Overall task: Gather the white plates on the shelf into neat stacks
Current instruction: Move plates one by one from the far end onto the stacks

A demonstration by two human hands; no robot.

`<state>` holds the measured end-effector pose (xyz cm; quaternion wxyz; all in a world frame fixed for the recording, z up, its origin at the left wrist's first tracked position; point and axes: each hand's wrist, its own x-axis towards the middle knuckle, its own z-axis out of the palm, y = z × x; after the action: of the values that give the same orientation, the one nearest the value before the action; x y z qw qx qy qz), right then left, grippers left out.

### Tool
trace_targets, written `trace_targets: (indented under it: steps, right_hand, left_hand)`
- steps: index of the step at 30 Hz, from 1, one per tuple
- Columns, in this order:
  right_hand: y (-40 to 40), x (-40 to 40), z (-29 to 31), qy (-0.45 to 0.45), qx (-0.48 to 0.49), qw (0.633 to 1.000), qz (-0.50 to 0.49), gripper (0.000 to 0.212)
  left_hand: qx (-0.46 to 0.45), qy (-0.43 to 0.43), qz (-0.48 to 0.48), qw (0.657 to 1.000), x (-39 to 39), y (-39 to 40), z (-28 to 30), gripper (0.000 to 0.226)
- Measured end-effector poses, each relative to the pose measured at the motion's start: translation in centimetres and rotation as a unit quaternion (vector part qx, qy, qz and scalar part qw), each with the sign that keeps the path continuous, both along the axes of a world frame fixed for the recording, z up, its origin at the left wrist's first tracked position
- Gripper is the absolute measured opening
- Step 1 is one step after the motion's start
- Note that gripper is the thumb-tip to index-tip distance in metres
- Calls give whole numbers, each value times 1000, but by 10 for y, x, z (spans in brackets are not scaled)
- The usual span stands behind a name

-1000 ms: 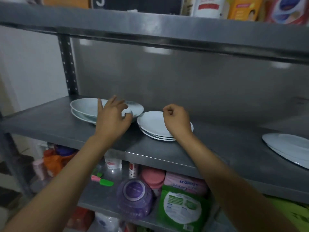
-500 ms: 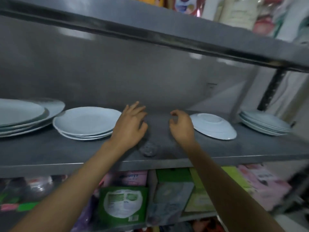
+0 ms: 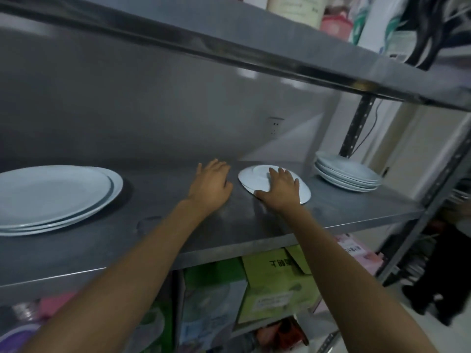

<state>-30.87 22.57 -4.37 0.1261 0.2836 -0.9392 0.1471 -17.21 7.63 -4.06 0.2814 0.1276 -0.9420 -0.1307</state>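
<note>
The right hand (image 3: 279, 188) is lying spread over a single white ceramic plate (image 3: 257, 177) that is sitting upside down on the grey metal shelf (image 3: 229, 225), its foot ring facing up. The fingers (image 3: 274, 173) are reaching across the top while the thumb is hooking at the near rim, so they are resting on the plate rather than clearly closing around it. The left hand (image 3: 210, 184) is hovering just beside that plate, open and holding nothing. Much of the gathering is looking done already — a pile of large white plates (image 3: 56, 194) is sitting at the left end, and a neat stack of smaller white plates (image 3: 349, 173) is standing at the right end near the upright post. The overturned plate between them appears to be the one stray piece left — probably needing to be turned over and set on a matching stack.
</note>
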Motion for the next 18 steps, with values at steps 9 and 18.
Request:
trace_targets:
  steps: [9, 18]
  right_hand:
    - [-6, -1, -29, 91, 67, 994, -5, 64]
    - [-12, 8, -27, 239, 41, 966, -85, 42]
  left_hand:
    - [9, 44, -45, 998, -14, 9, -23, 55]
    - [30, 64, -21, 997, -21, 6, -25, 54]
